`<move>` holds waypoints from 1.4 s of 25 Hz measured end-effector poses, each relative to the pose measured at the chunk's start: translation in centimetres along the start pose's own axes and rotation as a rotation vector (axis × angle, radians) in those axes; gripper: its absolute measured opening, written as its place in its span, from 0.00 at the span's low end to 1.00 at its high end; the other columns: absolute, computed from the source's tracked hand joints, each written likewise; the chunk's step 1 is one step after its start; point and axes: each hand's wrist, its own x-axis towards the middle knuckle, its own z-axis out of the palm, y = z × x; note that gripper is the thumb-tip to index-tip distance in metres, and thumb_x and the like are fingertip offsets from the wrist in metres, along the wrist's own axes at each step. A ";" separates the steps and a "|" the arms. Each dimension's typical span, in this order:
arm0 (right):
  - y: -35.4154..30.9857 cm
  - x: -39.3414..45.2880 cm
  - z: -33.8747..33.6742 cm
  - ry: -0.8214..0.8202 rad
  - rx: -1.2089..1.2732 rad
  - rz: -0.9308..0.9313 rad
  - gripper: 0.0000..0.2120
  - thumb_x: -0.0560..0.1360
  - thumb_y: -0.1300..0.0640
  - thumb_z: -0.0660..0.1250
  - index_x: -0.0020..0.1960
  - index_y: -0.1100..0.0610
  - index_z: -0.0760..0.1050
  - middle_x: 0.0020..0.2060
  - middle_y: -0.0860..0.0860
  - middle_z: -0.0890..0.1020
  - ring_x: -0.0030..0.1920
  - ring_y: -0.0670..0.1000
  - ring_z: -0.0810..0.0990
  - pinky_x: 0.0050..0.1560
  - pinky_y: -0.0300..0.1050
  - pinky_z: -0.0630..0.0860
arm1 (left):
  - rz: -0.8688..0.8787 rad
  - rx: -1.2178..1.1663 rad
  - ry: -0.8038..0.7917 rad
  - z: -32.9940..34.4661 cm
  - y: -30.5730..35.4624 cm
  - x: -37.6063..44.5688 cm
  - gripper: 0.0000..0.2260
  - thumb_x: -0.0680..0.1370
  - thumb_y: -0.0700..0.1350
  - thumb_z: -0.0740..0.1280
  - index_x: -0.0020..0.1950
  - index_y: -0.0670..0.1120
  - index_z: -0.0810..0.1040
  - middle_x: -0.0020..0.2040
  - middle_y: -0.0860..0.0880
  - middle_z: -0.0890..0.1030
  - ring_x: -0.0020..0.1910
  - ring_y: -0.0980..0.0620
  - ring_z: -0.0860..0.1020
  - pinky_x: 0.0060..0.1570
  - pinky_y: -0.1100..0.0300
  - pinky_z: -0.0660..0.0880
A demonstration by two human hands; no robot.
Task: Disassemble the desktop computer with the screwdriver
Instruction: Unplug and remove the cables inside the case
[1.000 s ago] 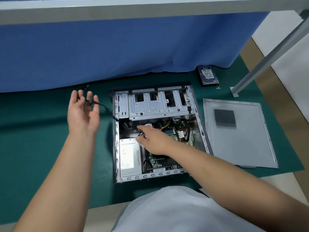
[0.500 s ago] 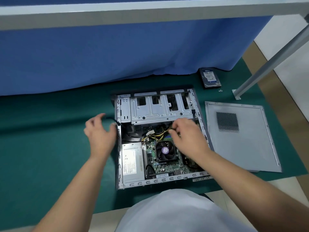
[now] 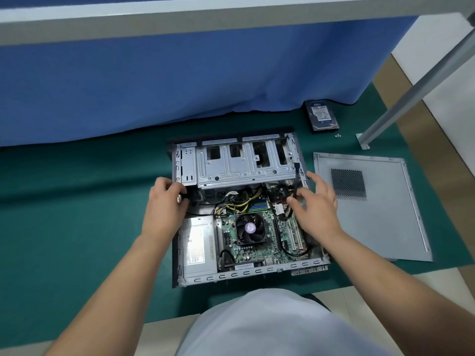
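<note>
Both hands have shifted since 0.5 s ago: left hand [image 3: 165,206] moved in from the mat onto the case's left wall; right hand [image 3: 314,204] moved out toward the right wall.

Left hand: fingers curled at the left edge of the desktop computer [image 3: 246,209], around something small and dark just under the drive cage [image 3: 239,163]; what it holds cannot be made out. Right hand: fingers spread and relaxed, over the right rim beside a black cable [image 3: 297,181] that stands up there; contact not discernible.

Computer lies open on its side on the green mat [image 3: 77,214]. CPU fan [image 3: 250,228] and power supply [image 3: 198,249] exposed. Open mat on the left; on the right, side panel [image 3: 370,209] lies flat just beside the case. Hard drive [image 3: 321,115] is well apart, near the blue curtain [image 3: 180,80]. Screwdriver not seen. Right forearm hides part of the case's near-right corner.
</note>
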 end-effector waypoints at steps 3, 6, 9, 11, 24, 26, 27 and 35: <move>0.2 1.6 -0.4 -0.020 0.016 -0.034 0.13 0.81 0.43 0.66 0.53 0.52 0.81 0.79 0.47 0.62 0.77 0.53 0.56 0.74 0.58 0.57 | -0.002 -0.078 -0.079 -1.2 -0.9 0.8 0.13 0.73 0.48 0.80 0.53 0.49 0.81 0.57 0.52 0.69 0.55 0.51 0.72 0.56 0.57 0.70; 0.1 3.5 -0.8 -0.066 -0.002 -0.111 0.12 0.81 0.42 0.66 0.52 0.50 0.80 0.78 0.45 0.65 0.77 0.53 0.58 0.74 0.58 0.57 | -0.025 -0.128 0.068 -1.8 -1.4 1.7 0.08 0.74 0.46 0.78 0.49 0.48 0.81 0.54 0.52 0.71 0.51 0.53 0.74 0.55 0.59 0.69; -0.1 5.6 -0.8 -0.087 -0.005 -0.173 0.12 0.80 0.41 0.66 0.54 0.49 0.80 0.76 0.44 0.68 0.75 0.53 0.59 0.73 0.59 0.58 | -0.157 -0.215 0.148 -1.3 -0.8 2.1 0.04 0.79 0.46 0.73 0.52 0.47 0.82 0.56 0.48 0.74 0.59 0.45 0.75 0.60 0.59 0.67; 0.0 6.8 -0.9 -0.088 0.002 -0.191 0.14 0.80 0.41 0.66 0.58 0.49 0.81 0.75 0.43 0.70 0.75 0.53 0.59 0.73 0.59 0.58 | -0.225 -0.172 0.165 -0.4 0.2 1.8 0.05 0.80 0.46 0.71 0.55 0.47 0.83 0.60 0.44 0.76 0.65 0.40 0.70 0.64 0.56 0.63; -1.0 10.2 -0.7 -0.120 0.000 -0.322 0.14 0.80 0.42 0.67 0.61 0.46 0.83 0.69 0.40 0.76 0.75 0.51 0.63 0.74 0.50 0.53 | 0.294 0.083 -0.255 6.9 10.0 1.1 0.26 0.84 0.55 0.62 0.82 0.60 0.60 0.84 0.55 0.56 0.83 0.50 0.51 0.81 0.48 0.49; -1.4 11.2 -0.6 -0.123 -0.051 -0.383 0.14 0.82 0.44 0.65 0.59 0.52 0.81 0.70 0.45 0.76 0.75 0.53 0.66 0.76 0.52 0.53 | 0.317 0.216 -0.224 8.0 9.5 0.8 0.29 0.83 0.57 0.60 0.83 0.61 0.54 0.85 0.55 0.51 0.84 0.51 0.47 0.81 0.47 0.47; -1.5 11.6 -0.4 -0.125 -0.093 -0.422 0.14 0.83 0.45 0.63 0.59 0.54 0.80 0.71 0.47 0.75 0.74 0.54 0.67 0.76 0.53 0.54 | 0.339 0.272 -0.187 8.4 9.2 0.7 0.30 0.83 0.58 0.60 0.83 0.61 0.52 0.85 0.54 0.51 0.84 0.50 0.48 0.81 0.46 0.49; -1.5 13.3 1.1 -0.095 -0.264 -0.673 0.16 0.84 0.49 0.57 0.60 0.60 0.75 0.78 0.53 0.67 0.75 0.56 0.68 0.76 0.54 0.62 | 0.377 0.354 -0.022 10.4 8.7 0.6 0.30 0.81 0.62 0.56 0.83 0.60 0.54 0.84 0.53 0.55 0.83 0.49 0.53 0.78 0.44 0.56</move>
